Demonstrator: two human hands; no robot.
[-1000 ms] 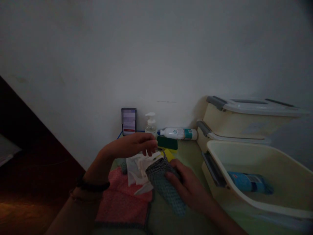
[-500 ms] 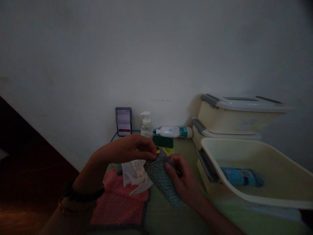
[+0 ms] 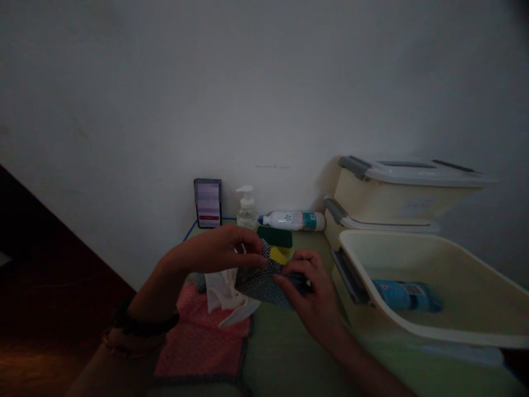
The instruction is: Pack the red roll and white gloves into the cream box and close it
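Observation:
Between my two hands, above the table, is a teal woven cloth with a black-and-white edge. My left hand pinches that edge from the left, thumb against fingers. On the other side my right hand grips the cloth, its thumb in front and fingers curled behind. The cloth is folded and bunched, and part of it is hidden by my fingers. Below and to the left lie a crumpled white cloth and a pink cloth with a dark edge. Just behind the hands shows something yellow.
A dark green scouring pad lies behind my hands. Farther back are a phone, a pump bottle and a white bottle on its side. At right, an uncovered cream bin holds a blue package; lidded bins stand behind.
The teal cloth has been lifted and folded up: its lower end, which hung down beside my right thumb, now lies shorter and flatter. My right hand has turned slightly, and my left hand keeps its pinch.

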